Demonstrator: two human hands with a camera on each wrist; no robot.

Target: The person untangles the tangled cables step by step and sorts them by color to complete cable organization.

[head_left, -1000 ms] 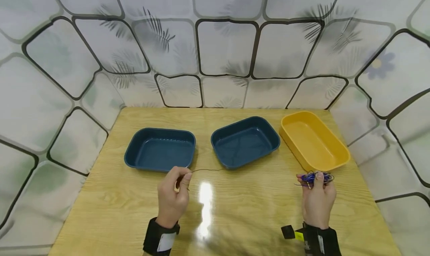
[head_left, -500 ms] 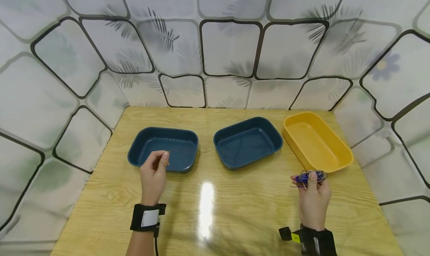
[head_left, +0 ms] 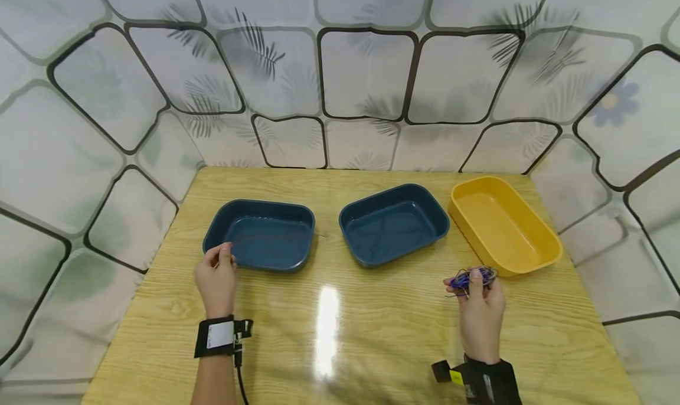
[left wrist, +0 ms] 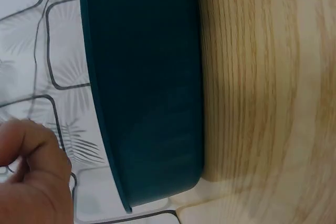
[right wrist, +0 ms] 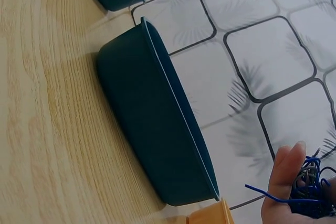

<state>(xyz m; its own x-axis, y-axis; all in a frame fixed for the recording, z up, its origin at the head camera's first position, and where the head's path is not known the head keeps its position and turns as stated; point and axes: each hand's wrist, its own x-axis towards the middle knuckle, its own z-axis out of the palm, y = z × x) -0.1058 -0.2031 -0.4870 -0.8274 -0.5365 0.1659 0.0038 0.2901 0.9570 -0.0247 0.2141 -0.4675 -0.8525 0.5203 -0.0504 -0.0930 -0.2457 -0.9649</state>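
My left hand [head_left: 216, 278] pinches one end of a thin dark wire [left wrist: 37, 51] between thumb and fingertips, at the near left corner of the left blue tray [head_left: 260, 263]. In the head view the wire stretches rightward across that tray, its far end past the tray's right rim. My right hand [head_left: 482, 316] grips a tangled bundle of blue and grey wires [head_left: 470, 280], with the thumb on top. It hovers over the table, just left of the yellow tray's near end. One blue strand sticks out of the bundle in the right wrist view.
A second blue tray [head_left: 372, 258] stands at an angle in the middle of the wooden table [head_left: 382, 322]. To its right is the yellow tray [head_left: 504, 239]. Patterned cloth [head_left: 361, 74] encloses the back and sides. A cable [head_left: 241, 381] hangs from the left wristband.
My left hand has moved left and away from the middle, drawing the single wire across the left blue tray. My right hand has shifted slightly left with the wire bundle.
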